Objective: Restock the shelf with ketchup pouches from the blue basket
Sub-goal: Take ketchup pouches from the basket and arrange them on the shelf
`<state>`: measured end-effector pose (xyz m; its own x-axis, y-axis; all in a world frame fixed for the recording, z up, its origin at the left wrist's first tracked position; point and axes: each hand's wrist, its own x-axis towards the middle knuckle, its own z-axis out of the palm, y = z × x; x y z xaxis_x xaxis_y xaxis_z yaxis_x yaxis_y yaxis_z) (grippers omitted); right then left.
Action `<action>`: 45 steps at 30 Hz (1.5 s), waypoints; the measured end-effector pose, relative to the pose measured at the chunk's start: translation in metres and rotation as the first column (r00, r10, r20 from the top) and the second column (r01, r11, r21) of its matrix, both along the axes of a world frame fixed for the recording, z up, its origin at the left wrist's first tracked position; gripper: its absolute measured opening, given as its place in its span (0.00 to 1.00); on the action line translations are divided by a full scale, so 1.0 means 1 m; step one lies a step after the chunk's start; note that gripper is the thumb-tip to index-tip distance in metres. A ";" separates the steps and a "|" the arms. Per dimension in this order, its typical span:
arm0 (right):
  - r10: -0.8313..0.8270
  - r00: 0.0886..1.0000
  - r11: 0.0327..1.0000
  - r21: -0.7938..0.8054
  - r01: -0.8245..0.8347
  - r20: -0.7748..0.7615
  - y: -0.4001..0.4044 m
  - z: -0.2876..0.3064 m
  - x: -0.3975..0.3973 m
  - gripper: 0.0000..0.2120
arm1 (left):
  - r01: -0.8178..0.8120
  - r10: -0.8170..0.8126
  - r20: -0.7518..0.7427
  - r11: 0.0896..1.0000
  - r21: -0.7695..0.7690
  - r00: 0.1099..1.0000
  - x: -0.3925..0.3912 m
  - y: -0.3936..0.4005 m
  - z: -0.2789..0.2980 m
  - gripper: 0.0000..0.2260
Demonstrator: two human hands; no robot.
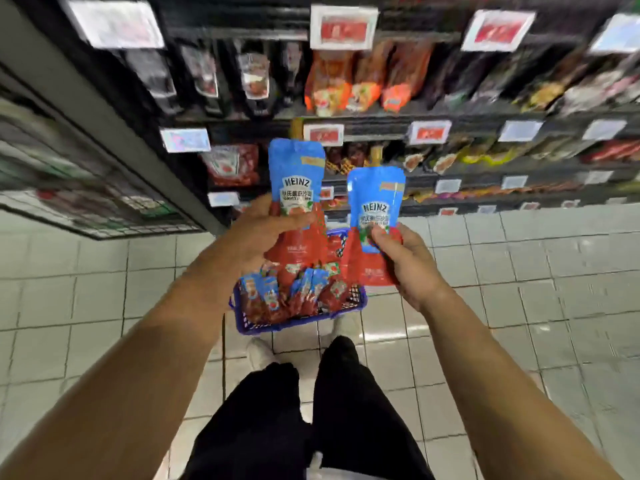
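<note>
Each hand, left hand and right hand, grips one ketchup pouch above the blue basket; next, likely, placing them on the shelf.

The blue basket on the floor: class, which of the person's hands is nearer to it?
Left. The left hand holds its pouch above the blue basket's far-left side; the right hand is beside its right rim, slightly farther off.

white tiled floor, black trousers, white shoe, blurred price tags
</note>
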<state>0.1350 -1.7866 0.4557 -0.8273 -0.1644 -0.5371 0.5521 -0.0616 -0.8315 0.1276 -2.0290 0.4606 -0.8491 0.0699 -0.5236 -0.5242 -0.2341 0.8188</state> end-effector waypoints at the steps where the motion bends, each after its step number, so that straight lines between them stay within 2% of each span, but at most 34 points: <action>1: -0.008 1.000 1.000 -0.001 0.008 -0.007 0.000 0.017 0.001 0.12 | 0.013 -0.013 -0.037 1.000 -0.014 0.999 -0.004 0.000 0.018 0.14; 5: -0.053 0.996 0.999 -0.009 0.052 -0.071 0.009 0.065 -0.001 0.10 | 0.090 -0.096 -0.110 0.994 -0.061 0.989 -0.018 0.003 0.071 0.15; 9: -0.093 0.987 0.995 -0.036 0.089 -0.132 0.036 0.095 -0.026 0.16 | 0.107 -0.121 -0.151 0.989 -0.100 0.981 -0.043 0.024 0.103 0.23; 14: -0.108 0.980 0.993 -0.065 0.099 -0.169 0.095 0.115 -0.073 0.12 | 0.084 -0.103 -0.179 0.990 -0.112 0.979 -0.074 0.074 0.117 0.24; 17: -0.104 0.976 0.994 -0.048 0.097 -0.193 0.137 0.121 -0.098 0.18 | 0.016 -0.041 -0.179 0.990 -0.140 0.983 -0.090 0.109 0.119 0.24; 19: -0.077 0.973 0.997 0.013 0.081 -0.218 0.166 0.124 -0.115 0.22 | 0.000 -0.019 -0.154 0.993 -0.118 0.988 -0.101 0.131 0.120 0.24; 24: -0.059 0.976 0.998 0.017 0.064 -0.211 0.212 0.122 -0.149 0.14 | -0.024 0.025 -0.101 1.000 0.011 0.995 -0.116 0.180 0.122 0.19; 28: -0.043 0.977 0.999 0.006 0.045 -0.211 0.222 0.125 -0.163 0.18 | -0.006 0.010 -0.124 1.000 0.028 0.992 -0.121 0.203 0.129 0.18; 31: -0.054 0.976 0.998 -0.024 0.050 -0.211 0.222 0.130 -0.168 0.21 | 0.023 -0.027 -0.160 0.999 -0.027 0.987 -0.133 0.209 0.136 0.17; 36: -0.063 0.964 0.997 0.016 0.069 -0.257 0.219 0.132 -0.173 0.14 | 0.070 -0.123 -0.295 0.980 -0.184 0.948 -0.167 0.213 0.145 0.17; 45: -0.047 0.924 0.996 0.054 0.073 -0.379 0.235 0.158 -0.247 0.18 | -0.046 -0.107 -0.403 0.934 -0.353 0.909 -0.235 0.247 0.170 0.17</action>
